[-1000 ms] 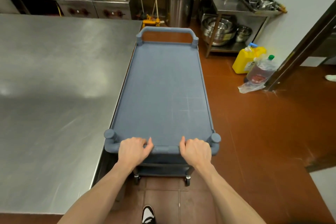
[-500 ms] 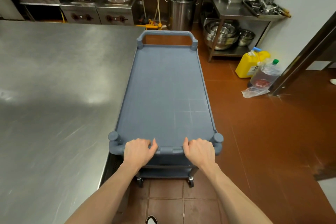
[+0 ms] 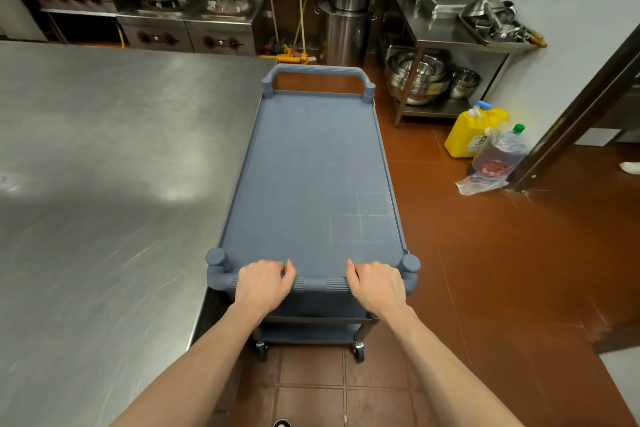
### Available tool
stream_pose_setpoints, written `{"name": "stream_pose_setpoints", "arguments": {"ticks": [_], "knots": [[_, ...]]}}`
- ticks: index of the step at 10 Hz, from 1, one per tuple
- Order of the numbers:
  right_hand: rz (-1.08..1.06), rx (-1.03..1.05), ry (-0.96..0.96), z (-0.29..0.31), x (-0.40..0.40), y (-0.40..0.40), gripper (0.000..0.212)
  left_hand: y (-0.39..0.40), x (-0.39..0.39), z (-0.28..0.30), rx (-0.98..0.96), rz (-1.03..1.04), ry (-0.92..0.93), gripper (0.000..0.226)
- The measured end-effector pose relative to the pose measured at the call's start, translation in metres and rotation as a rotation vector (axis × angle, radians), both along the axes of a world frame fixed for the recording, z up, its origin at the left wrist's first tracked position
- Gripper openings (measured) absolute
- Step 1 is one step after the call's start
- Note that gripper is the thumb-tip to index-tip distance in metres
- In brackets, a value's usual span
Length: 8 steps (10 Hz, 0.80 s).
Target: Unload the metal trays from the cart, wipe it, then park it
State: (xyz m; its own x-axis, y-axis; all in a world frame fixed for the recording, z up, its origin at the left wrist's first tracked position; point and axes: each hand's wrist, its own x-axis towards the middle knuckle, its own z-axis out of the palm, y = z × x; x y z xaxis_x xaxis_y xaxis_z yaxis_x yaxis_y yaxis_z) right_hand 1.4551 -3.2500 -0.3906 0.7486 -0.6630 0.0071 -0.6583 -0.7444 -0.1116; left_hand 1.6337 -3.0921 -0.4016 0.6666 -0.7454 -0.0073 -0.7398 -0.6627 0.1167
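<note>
A grey-blue plastic cart (image 3: 311, 177) stands lengthwise in front of me, its top shelf bare. My left hand (image 3: 263, 282) and my right hand (image 3: 375, 282) both grip its near handle bar, knuckles up, thumbs toward each other. A second handle (image 3: 318, 71) rises at the cart's far end. Lower shelves and two castors show beneath my wrists. No metal trays lie on the cart. Its left side runs close along the steel table (image 3: 104, 184).
Red tiled floor (image 3: 502, 270) lies to the right. A yellow jug (image 3: 471, 132) and a bagged bottle (image 3: 498, 156) stand by a dark door frame (image 3: 581, 114). A steel rack (image 3: 446, 42) with bowls, tall pots (image 3: 346, 10) and stoves (image 3: 156, 21) line the back.
The cart sits a little farther from the back wall and more of the stoves and rack shows. Both hands keep the same grip on the handle.
</note>
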Motion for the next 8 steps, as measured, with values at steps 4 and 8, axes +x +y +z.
{"name": "stream_pose_setpoints", "arguments": {"ticks": [4,8], "knots": [[0.031,-0.015,-0.061,-0.004,0.006,-0.001,0.052,0.006,0.015,-0.002,-0.025,-0.043,0.085,0.05],[-0.134,0.651,-0.948,0.047,0.005,0.02,0.049,-0.009,-0.003,0.048,-1.067,0.306,0.777,0.042]]}}
